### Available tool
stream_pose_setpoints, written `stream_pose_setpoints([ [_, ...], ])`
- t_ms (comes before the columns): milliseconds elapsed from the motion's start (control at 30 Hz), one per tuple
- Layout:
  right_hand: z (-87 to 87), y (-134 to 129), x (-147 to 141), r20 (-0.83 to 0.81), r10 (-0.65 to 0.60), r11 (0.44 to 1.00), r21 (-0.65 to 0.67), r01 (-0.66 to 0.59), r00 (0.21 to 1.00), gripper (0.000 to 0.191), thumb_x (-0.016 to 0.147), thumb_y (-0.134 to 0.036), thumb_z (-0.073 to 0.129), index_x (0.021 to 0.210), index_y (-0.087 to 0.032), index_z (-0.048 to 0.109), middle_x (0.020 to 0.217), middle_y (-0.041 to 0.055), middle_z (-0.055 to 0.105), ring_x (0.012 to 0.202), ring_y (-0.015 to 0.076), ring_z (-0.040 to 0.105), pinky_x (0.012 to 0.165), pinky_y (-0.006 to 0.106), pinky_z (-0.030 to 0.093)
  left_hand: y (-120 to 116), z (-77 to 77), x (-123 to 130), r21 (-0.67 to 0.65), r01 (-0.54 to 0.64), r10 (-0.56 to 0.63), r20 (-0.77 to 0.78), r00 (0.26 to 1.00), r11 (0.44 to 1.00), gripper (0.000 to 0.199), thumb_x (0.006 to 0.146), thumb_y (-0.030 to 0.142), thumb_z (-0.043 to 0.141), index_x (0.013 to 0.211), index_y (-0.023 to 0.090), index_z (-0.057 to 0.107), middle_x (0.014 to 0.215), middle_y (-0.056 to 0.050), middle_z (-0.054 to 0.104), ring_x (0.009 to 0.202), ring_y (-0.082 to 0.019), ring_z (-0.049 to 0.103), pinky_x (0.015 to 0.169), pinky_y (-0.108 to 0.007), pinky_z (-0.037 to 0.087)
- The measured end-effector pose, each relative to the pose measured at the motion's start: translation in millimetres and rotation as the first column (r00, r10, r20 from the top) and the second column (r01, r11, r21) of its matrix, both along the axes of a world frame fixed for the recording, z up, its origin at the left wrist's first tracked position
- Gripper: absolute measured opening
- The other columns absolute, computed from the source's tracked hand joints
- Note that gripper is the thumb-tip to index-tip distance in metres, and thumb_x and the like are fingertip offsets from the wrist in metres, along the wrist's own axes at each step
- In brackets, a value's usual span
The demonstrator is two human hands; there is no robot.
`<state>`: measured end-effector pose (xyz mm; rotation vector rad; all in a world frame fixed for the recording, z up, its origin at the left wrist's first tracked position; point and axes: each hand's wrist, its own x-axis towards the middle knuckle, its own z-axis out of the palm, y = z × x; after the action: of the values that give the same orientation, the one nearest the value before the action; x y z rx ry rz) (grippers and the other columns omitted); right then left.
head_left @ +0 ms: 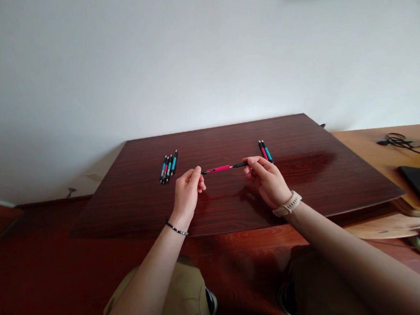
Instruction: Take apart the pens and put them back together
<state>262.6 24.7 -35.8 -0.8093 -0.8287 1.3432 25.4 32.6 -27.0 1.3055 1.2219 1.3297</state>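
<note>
In the head view, the left hand [190, 182] pinches the black end of a slim pen barrel in bright pink [218, 169] between thumb and fingers. The right hand [266, 176] grips a narrow black pen section [240, 165] in the same way. Barrel and section lie nearly in line over the glossy dark red-brown wooden table [217, 205], a short, thin pale part showing between them.

From the barrel, a side-by-side group of black pens with teal or pink grips [168, 167] lies at 9 o'clock; between 2 and 3 o'clock, just beyond the right hand, rests a pair of pens, one pink and one teal [266, 152]. Farther out at 3 o'clock, a coiled black cable [397, 140] lies on a light-brown wooden surface [362, 150].
</note>
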Motion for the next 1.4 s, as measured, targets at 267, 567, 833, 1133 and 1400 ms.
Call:
stream_pose_setpoints([
  [267,-3.7,5.8,5.4,-0.071,-0.032,0.999,-0.016,0.031,0.997,0.024,0.085,-0.042,0.090,0.096,-0.023,0.083,0.079,-0.0007,0.069,0.070,0.0087,0.058,0.065,0.018,0.051,6.2,-2.3,-9.9,-0.014,-0.060,0.061,0.109,0.992,0.998,0.042,0.096,0.049,0.071,0.070,0.019,0.057,0.068,0.000,0.056,0.058,-0.010,0.053,0.053,-0.022,0.041],
  [567,-5.8,14.3,15.6,-0.210,-0.060,0.994,-0.101,0.040,0.976,0.028,0.079,-0.038,0.095,0.093,-0.020,0.080,0.073,-0.0037,0.064,0.064,0.0071,0.054,0.059,0.017,0.050,12.2,1.0,-18.9,0.006,-0.124,0.122,0.144,0.982,0.992,0.042,0.093,0.048,0.072,0.068,0.021,0.053,0.067,0.001,0.054,0.056,-0.010,0.051,0.052,-0.024,0.040],
  [833,-4.8,16.2,17.6,-0.247,-0.081,0.990,-0.131,0.049,0.966,0.030,0.075,-0.036,0.096,0.092,-0.022,0.076,0.071,-0.0050,0.064,0.061,0.0080,0.054,0.057,0.020,0.050,15.2,-4.2,-33.8,0.137,-0.122,0.161,-0.321,0.933,0.983,0.038,0.100,0.050,0.064,0.077,0.020,0.069,0.072,-0.003,0.070,0.070,-0.017,0.067,0.061,-0.026,0.046],
  [1133,-5.3,17.0,18.7,-0.215,-0.076,0.991,-0.126,0.050,0.974,0.033,0.075,-0.039,0.096,0.094,-0.023,0.074,0.071,-0.0054,0.063,0.061,0.0087,0.055,0.056,0.021,0.049,15.8,-11.3,-31.7,0.148,-0.107,0.167,-0.492,0.854,0.983,0.025,0.096,0.046,0.069,0.086,0.023,0.072,0.077,-0.004,0.076,0.072,-0.022,0.070,0.068,-0.029,0.050],
  [1400,-5.1,16.5,18.1,-0.242,-0.073,0.990,-0.138,0.040,0.967,0.033,0.074,-0.037,0.096,0.095,-0.022,0.075,0.072,-0.0056,0.063,0.061,0.0077,0.054,0.056,0.021,0.048,18.9,-14.7,-35.3,0.146,-0.111,0.173,-0.543,0.822,0.983,0.016,0.093,0.038,0.071,0.090,0.023,0.071,0.094,-0.007,0.080,0.086,-0.024,0.075,0.078,-0.032,0.054],
])
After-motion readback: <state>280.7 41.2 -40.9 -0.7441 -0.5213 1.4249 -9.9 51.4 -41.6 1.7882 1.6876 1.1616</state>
